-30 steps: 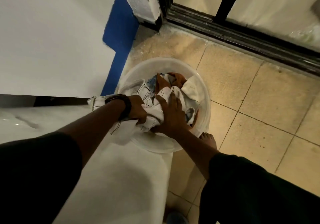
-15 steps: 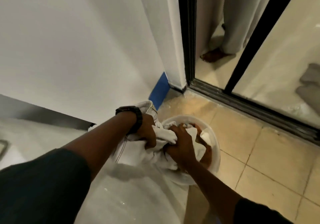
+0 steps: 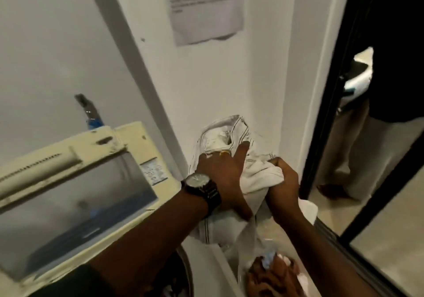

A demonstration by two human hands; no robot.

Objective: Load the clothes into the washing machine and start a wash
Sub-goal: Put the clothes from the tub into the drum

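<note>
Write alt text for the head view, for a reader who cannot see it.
The left hand and right hand hold a bunched white garment in front of a wall, beside the washing machine's raised lid. More clothes lie at lower right, and a paper notice hangs on the wall.

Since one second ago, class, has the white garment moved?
Yes. The left hand and right hand have lifted the garment up out of the basin; it now hangs above the clothes left there.

raised lid (image 3: 68,182) left, wall (image 3: 206,78) ahead, open drum (image 3: 180,271) below
</note>
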